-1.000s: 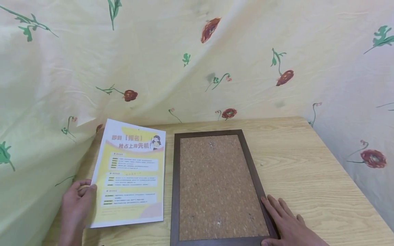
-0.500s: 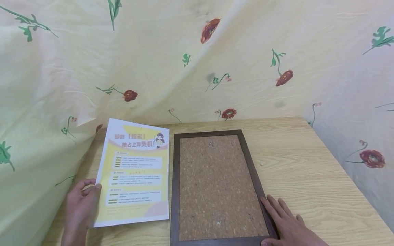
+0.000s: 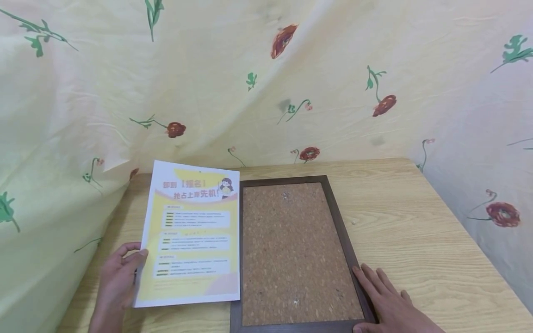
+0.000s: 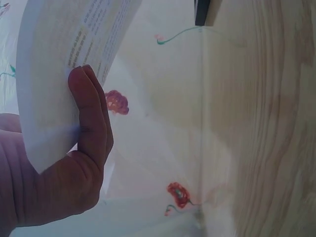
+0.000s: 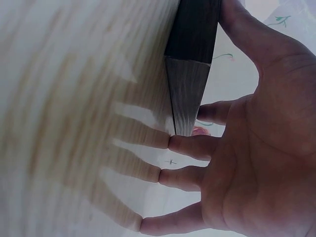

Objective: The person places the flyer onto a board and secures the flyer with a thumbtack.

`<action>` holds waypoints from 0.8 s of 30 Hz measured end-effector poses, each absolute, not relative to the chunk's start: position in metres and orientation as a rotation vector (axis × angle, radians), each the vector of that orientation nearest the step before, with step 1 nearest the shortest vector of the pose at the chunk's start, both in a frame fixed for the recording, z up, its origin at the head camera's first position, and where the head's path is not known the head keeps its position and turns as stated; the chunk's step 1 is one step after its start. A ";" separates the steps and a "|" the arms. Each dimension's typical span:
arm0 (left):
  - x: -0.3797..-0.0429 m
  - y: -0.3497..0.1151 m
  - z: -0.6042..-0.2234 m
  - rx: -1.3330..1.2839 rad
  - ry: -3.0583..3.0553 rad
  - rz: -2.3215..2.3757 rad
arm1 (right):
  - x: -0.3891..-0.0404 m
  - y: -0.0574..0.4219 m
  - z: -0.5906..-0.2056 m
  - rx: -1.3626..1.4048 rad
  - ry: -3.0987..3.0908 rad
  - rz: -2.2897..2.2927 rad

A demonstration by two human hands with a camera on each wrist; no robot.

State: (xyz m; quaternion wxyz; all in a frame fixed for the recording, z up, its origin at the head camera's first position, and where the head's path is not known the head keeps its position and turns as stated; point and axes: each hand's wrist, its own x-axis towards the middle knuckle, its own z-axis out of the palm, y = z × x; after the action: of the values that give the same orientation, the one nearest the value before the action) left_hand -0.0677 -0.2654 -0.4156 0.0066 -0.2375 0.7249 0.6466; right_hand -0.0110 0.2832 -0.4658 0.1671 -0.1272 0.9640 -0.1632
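My left hand (image 3: pixel 118 280) pinches the left edge of a printed yellow-and-white flyer (image 3: pixel 195 240), thumb in front and fingers behind. The sheet is raised with its printed face toward me, and its right edge overlaps the dark frame of a cork board (image 3: pixel 301 254). In the left wrist view the fingers (image 4: pixel 91 113) lie against the back of the paper. My right hand (image 3: pixel 389 300) rests at the board's lower right corner, fingers spread and extended. In the right wrist view its fingertips touch the table beside the frame corner (image 5: pixel 187 94), with the thumb along the near side.
The wooden table (image 3: pixel 420 231) extends right of the board, with a small shiny pin-like thing (image 3: pixel 354 223) on it. A cream curtain with red flowers (image 3: pixel 216 83) hangs behind the table and along both sides.
My left hand has carried the flyer to the right, from beside the board until its edge overlaps the left side of the frame. The right hand and the board have stayed in place.
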 end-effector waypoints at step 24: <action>-0.070 -0.246 -0.425 -0.545 2.039 2.166 | -0.010 0.284 -0.469 -0.355 2.746 -0.525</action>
State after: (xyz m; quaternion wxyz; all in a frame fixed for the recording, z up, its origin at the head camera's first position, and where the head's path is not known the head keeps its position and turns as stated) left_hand -0.0699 -0.2455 -0.4248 0.0589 -0.1798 0.6731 0.7150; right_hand -0.0098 0.2841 -0.4687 0.1608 -0.1244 0.9617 -0.1839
